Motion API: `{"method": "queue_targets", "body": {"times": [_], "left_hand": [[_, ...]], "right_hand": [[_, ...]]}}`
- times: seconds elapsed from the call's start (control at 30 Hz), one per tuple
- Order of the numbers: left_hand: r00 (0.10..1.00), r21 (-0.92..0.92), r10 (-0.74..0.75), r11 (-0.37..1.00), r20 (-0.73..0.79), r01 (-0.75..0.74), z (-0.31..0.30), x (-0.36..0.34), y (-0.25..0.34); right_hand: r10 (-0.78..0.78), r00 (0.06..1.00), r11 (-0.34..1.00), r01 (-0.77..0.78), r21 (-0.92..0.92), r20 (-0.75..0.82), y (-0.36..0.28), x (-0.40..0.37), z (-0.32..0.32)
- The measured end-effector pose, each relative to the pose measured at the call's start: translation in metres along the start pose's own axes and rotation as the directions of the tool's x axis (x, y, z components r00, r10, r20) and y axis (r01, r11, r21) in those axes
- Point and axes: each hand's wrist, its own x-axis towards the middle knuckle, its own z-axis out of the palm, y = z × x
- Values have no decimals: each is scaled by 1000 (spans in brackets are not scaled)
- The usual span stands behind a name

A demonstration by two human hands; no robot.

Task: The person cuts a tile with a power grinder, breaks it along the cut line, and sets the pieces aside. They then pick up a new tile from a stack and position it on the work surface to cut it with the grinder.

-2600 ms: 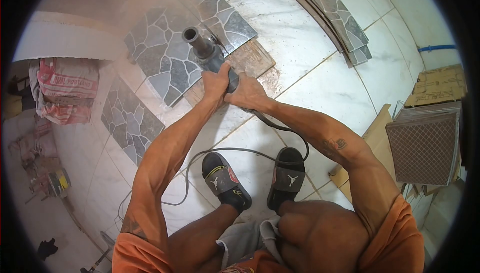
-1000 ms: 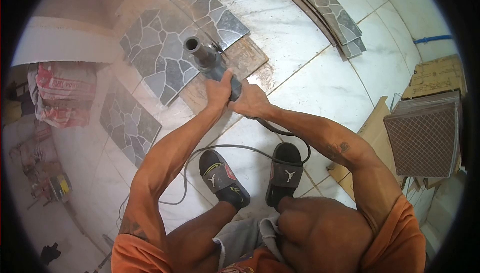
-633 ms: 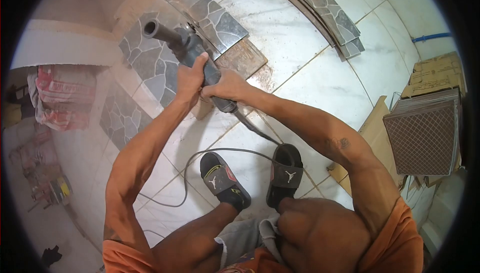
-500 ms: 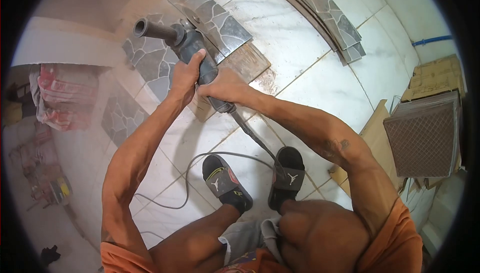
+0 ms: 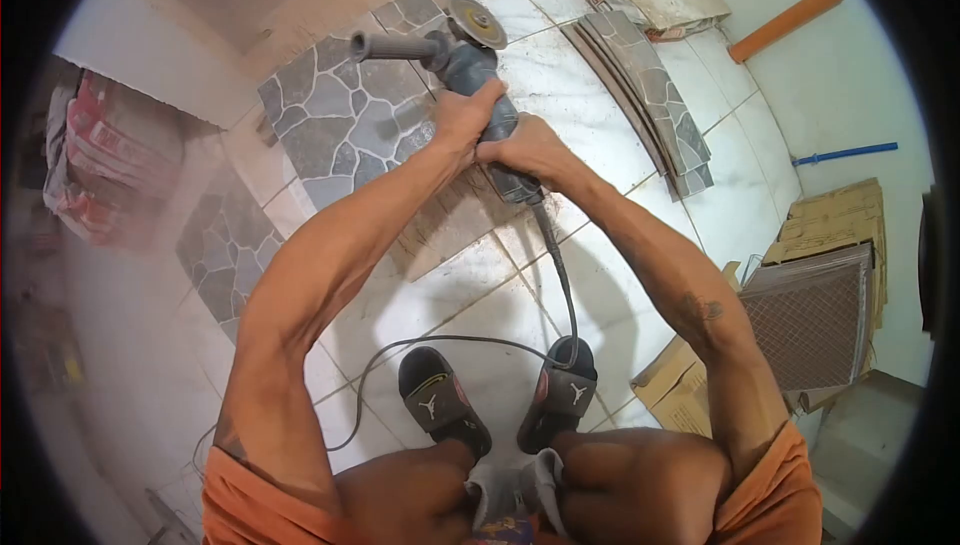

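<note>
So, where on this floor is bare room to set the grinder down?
Bare white floor lies between the grinder and the curved tile stack, and again between that stack and the cardboard boxes. Near the sandals the cord crosses the floor. It is crowded at the stone-pattern tiles under the grinder and by the boxes.

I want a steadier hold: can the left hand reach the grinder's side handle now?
Probably yes. The side handle sticks out bare just beyond the left hand, with nothing between them. That hand must first let go of the grinder, which the right hand also holds.
</note>
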Motion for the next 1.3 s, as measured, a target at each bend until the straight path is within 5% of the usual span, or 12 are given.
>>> {"method": "queue_targets", "body": {"times": [0.1, 0.27, 0.5, 0.6, 0.77, 0.83, 0.9, 1.07, 1.3], "left_hand": [[981, -73, -124, 988, 148, 136, 15, 11, -4], [982, 19, -111, 994, 153, 110, 59, -5, 13], [955, -103, -64, 990, 289, 97, 85, 12, 16], [956, 198, 19, 977, 294, -80, 79, 32, -16], [879, 656, 236, 592, 414, -468, -18, 13, -44], [889, 742, 16, 545, 457, -391, -68, 5, -28], [933, 898, -31, 285, 358, -335, -106, -7, -16], [922, 923, 51, 6, 385, -386, -179, -26, -34], [905, 910, -102, -1, 413, -415, -178, -36, -30]], "right_hand": [[86, 994, 996, -88, -25, -63, -4, -7, -12], [60, 966, 970, -116, -214, -252, 5, -21, -37], [17, 944, 960, -107, -259, -328, 6, -15, -63], [-24, 919, 936, -117, -331, -394, 25, 15, -69], [48, 931, 870, -217, -443, -362, 21, 35, -97], [55, 926, 857, -236, -458, -374, 24, 48, -106], [92, 914, 847, -281, -451, -396, 28, 64, -114], [-1, 897, 836, -242, -493, -442, 55, 126, -132], [31, 921, 826, -242, -509, -388, 48, 181, -129]]}}
